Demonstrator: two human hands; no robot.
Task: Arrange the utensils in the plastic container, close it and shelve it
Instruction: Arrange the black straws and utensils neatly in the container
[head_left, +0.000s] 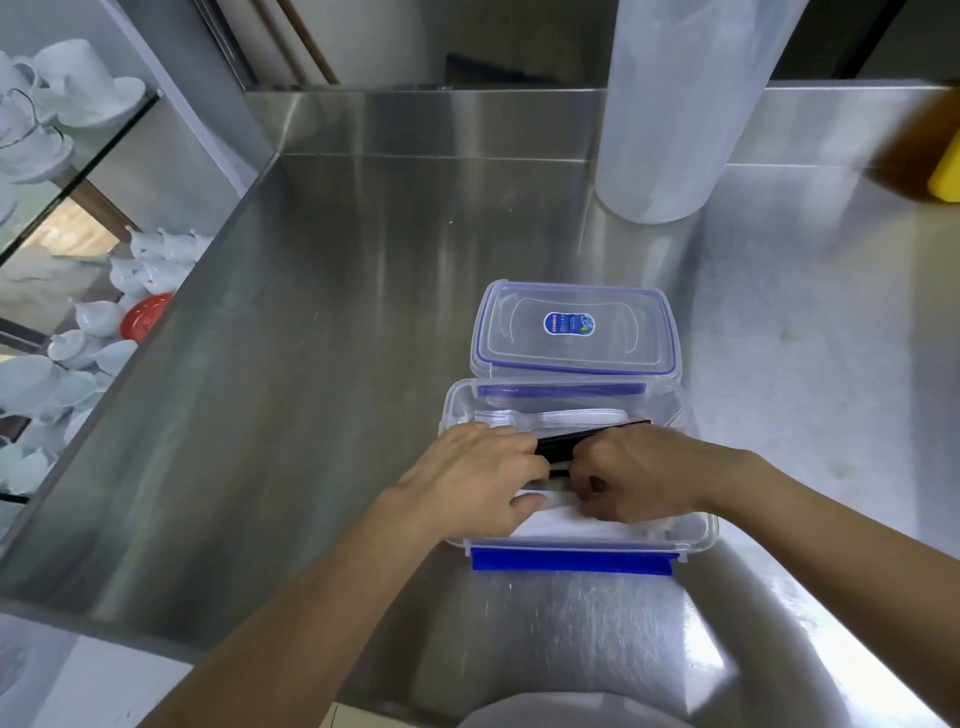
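A clear plastic container (696, 525) with blue latches stands open on the steel counter. Its clear lid (574, 330), blue-sealed and labelled, lies flat just behind it. Inside are clear plastic utensils (550, 417) along the far wall, white ones (571, 525) along the near wall, and a bundle of black utensils (582, 436) across the middle. My left hand (478, 478) and my right hand (628, 480) are both inside the container, closed around the black bundle from either end. The hands hide the bundle's lower part.
The steel counter (337, 364) has a raised back edge. A tall roll of clear film (675, 104) stands behind the lid. A yellow object (945, 179) sits at the far right. Shelves at the left hold white cups and teapots (150, 260).
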